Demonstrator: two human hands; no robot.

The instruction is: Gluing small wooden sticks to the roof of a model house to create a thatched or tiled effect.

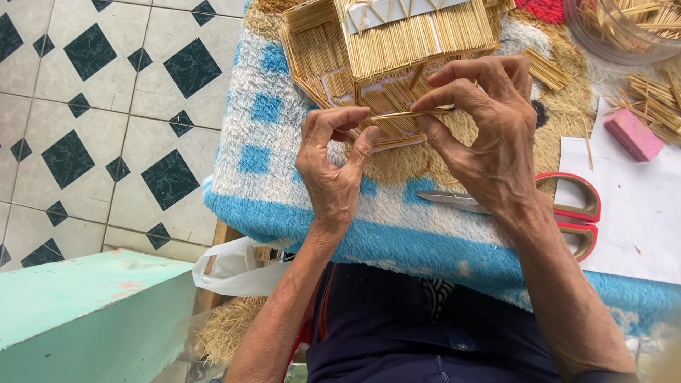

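Sticks, a thin bundle of them point(411, 113), are pinched level between both hands just above the towel point(397, 241), directly in front of the little stick house point(397, 42). The left hand point(333, 167) is closed on the near end, thumb and forefinger pressed together around it; the right hand point(489, 135) is clamped on the far end, forefinger on top, thumb underneath. The bundle is held flush and horizontal, and that is judged the thing to guard: the sticks should be kept side by side, tips aligned, with pressure spread evenly so that none is bowed or snapped. A light grip at the very ends is advised, so the middle stays free to be laid against the wall of the house. Whether glue is already on the sticks cannot be told. Red-handled scissors point(567, 206) are lying on the towel beneath the right wrist, blades pointing left, and they are best left undisturbed. A pink block point(633, 135) and loose sticks point(652, 99) are seen on white paper point(638, 227) at the right, near a clear tub point(603, 35).
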